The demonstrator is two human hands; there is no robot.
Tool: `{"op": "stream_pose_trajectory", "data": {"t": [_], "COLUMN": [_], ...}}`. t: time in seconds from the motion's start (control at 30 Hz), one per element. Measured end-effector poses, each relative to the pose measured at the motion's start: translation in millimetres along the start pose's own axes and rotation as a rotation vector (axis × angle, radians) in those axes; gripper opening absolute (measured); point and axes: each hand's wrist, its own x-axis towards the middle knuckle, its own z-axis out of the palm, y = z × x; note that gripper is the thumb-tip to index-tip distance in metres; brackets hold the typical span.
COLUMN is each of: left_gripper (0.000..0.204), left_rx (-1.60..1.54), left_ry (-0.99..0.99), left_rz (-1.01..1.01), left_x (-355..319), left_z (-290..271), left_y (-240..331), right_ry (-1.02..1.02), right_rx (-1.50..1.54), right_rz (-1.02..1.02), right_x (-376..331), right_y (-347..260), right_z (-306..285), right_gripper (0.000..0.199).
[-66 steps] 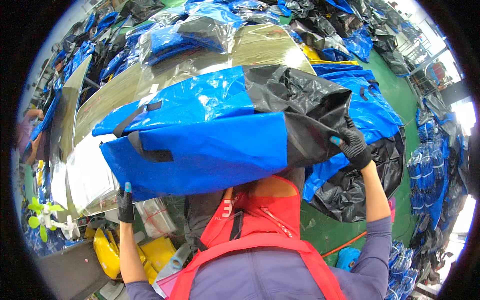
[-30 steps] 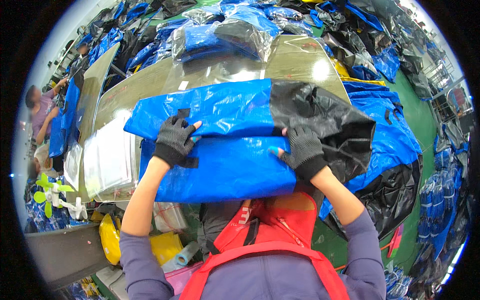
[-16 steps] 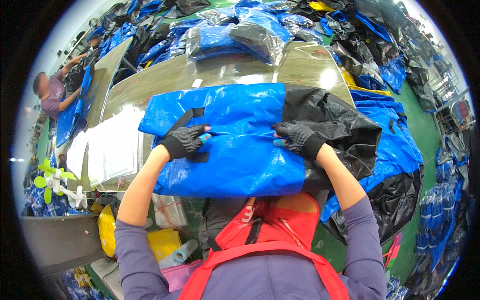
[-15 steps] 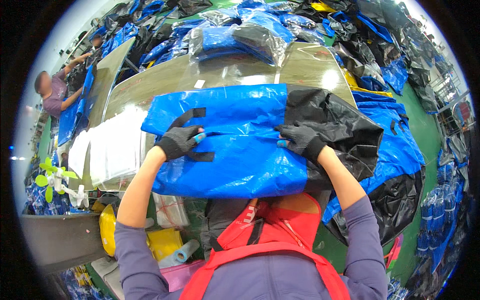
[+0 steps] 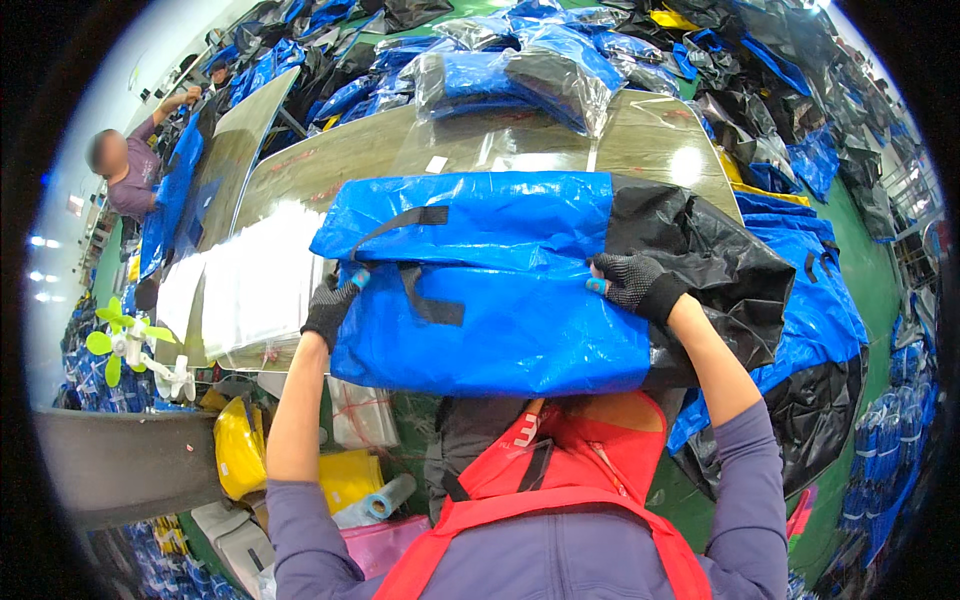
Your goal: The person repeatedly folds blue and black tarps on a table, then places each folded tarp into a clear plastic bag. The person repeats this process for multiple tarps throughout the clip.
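Observation:
A large blue bag (image 5: 490, 330) lies flat on the table in front of me, with black strap handles (image 5: 435, 307) near its left end. Its right end is a loose, crinkled black sheet section (image 5: 700, 250). My left hand (image 5: 333, 305), in a dark dotted glove with bright blue on a fingertip, grips the bag's left edge; some of its fingers are hidden beneath. Along the seam between blue and black, my right hand (image 5: 637, 282), gloved alike, pinches the material between thumb and fingers.
Clear plastic sleeves (image 5: 255, 285) lie stacked on the table's left side. A plastic-wrapped blue bag (image 5: 500, 85) sits at the far edge. More blue bags (image 5: 800, 300) hang at the right. A small green fan (image 5: 125, 340) and a co-worker (image 5: 130, 180) are at the left.
My left hand has moved from the strap handles to the bag's left edge. My right hand remains at the seam. The whole view has shifted slightly.

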Motion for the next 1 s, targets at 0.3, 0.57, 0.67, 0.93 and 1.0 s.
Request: {"op": "stream_pose_trajectory", "data": {"t": [0.3, 0.57, 0.67, 0.93, 1.0], "left_gripper": [0.045, 0.041, 0.057, 0.062, 0.063], "left_rx": [0.393, -0.004, 0.518, 0.548, 0.755], "left_ry": [0.262, -0.04, 0.043, -0.454, -0.586], "left_rz": [0.888, 0.148, 0.335, 1.541, 1.407], "left_x": [-24.8, 38.6, 19.8, -42.8, -44.6], "left_z": [-46.0, 13.5, 11.2, 153.2, 197.0], "left_y": [11.6, -50.4, -3.3, 203.8, 190.6], "right_ry": [0.028, -0.035, 0.006, -0.154, 0.042], "right_rx": [-0.173, -0.016, -0.276, -0.49, -0.489], "right_rz": [-0.035, 0.02, -0.028, 0.113, 0.17], "right_x": [7.3, -14.9, -17.3, 8.3, -25.7], "right_y": [4.6, -0.2, 1.6, -28.0, -55.1], "right_z": [22.1, 1.2, 17.9, 6.5, -3.6], "right_gripper": [0.037, 0.042, 0.049, 0.038, 0.044]}}
